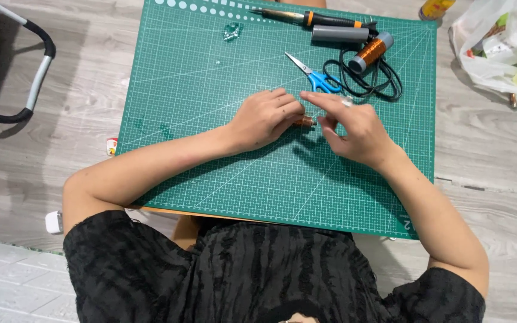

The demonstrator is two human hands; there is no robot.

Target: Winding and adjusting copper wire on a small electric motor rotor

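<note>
Head view showed a person seated over a green cutting mat, both bare hands meeting near its centre. The left hand was curled almost closed, its fingertips pinching a small copper-wound coil that lay just above the mat between the two hands. The right hand was partly open, index finger extended toward the coil and the other fingers loosely bent. Whether it held a fine wire strand could not be told at this size.

The coil appeared light and compact, probably rigid at its core. The wound wire was judged thin, easily kinked, and liable to slip or unwind if gripped across the windings. The safer hold seemed to be at the ends of the core, as the left fingertips had it.

Beyond the hands lay blue-handled scissors, a larger spool of copper wire, a black coiled cord, and a soldering iron with an orange collar. A plastic bag sat on the floor to the right.
</note>
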